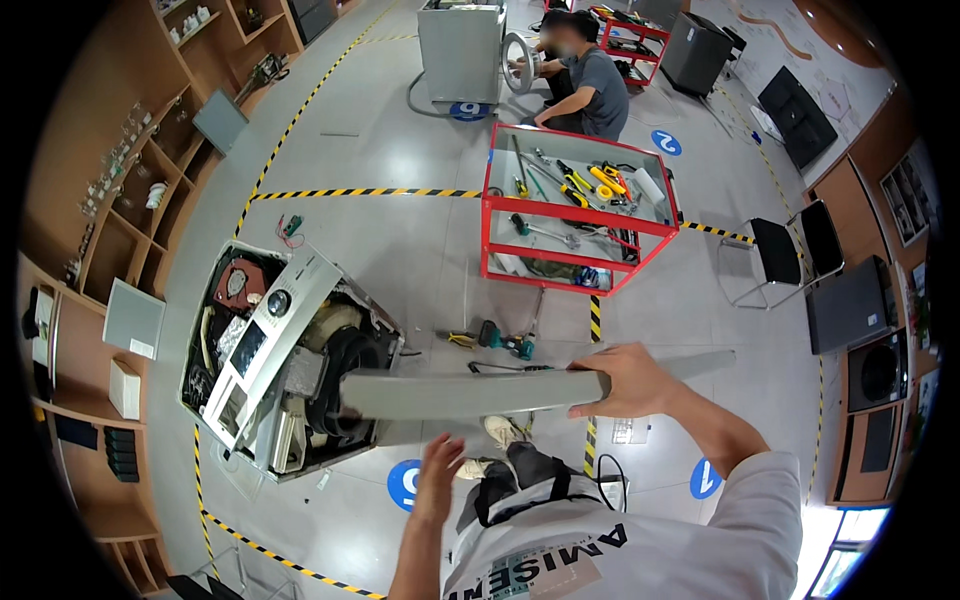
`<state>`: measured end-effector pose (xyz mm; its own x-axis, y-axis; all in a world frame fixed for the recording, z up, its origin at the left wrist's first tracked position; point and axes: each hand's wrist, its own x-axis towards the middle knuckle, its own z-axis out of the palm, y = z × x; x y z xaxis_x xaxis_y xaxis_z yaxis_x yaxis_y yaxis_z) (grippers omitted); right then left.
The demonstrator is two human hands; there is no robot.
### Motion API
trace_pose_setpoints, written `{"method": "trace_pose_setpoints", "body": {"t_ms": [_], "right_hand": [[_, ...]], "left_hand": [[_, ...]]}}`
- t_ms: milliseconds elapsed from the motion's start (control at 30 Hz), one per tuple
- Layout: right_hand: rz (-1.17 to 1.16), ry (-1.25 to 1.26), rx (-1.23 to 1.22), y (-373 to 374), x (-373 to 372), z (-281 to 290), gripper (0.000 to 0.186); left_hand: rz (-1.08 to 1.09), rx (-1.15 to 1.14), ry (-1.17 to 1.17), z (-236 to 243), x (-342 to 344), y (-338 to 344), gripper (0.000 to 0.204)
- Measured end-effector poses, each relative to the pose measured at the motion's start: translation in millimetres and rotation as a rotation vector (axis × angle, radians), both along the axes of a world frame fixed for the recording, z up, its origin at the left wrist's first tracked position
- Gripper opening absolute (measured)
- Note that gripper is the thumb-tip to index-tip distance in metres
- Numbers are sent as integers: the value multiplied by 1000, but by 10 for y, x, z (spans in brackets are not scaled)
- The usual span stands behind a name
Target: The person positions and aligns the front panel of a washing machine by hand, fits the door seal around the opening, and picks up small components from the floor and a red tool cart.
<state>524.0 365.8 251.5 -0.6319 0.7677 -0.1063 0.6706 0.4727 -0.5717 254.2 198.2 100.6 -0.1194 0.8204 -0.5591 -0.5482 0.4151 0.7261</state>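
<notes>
My right hand [625,380] grips the end of a long, light-grey flat panel [470,395], held almost horizontally in front of me. My left hand [440,475] is below the panel's left part, apart from it, with fingers loosely spread and nothing in them. At the left, an opened washing machine [270,330] shows its tilted white control panel [240,360], inner parts and a black rubber gasket [340,350], which the held panel partly hides. A teal cordless drill [510,340] lies on the floor beyond the panel.
A red tool cart [575,225] stands ahead. Beyond it, two people [595,95] crouch by another grey appliance [460,50]. Wooden shelving [135,230] lines the left; a black chair [775,250] and appliances line the right. Striped floor tape [370,192] crosses the floor.
</notes>
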Motion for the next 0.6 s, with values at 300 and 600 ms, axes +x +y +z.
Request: {"method": "trace_pose_setpoints", "body": {"t_ms": [300, 600], "right_hand": [[-433, 97, 263, -186, -250, -924, 48], [-787, 257, 88, -127, -554, -1577, 47]], "left_hand": [[92, -57, -94, 506, 909, 1286, 74], [246, 88, 419, 43, 1326, 2066, 94]]}}
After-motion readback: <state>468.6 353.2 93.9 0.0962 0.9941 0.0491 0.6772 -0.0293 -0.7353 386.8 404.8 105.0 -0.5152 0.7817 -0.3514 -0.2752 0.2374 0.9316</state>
